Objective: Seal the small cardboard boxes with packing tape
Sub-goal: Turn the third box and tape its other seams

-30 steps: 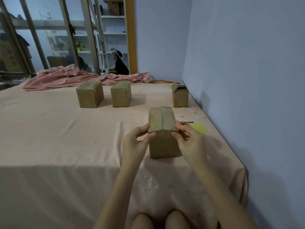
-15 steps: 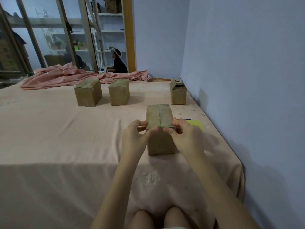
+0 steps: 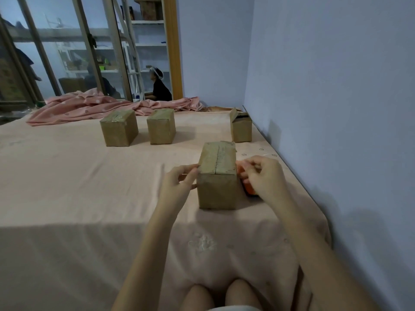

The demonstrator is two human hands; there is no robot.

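box point(image 3: 217, 176) sits between the hands, its seam running away from the person. left hand point(image 3: 179, 185) touches its left edge with curled fingers; right hand point(image 3: 261, 176) grasps an orange tape dispenser point(image 3: 246, 184) beside its right side.

Right hand point(image 3: 263, 173) left the near box point(image 3: 217, 176) top, now just right of it, fingers curled on an orange object point(image 3: 246, 186) beside the box. Left hand point(image 3: 179, 184) slid off the flap to the box's upper left edge. Flaps now lie closed, unheld from above.
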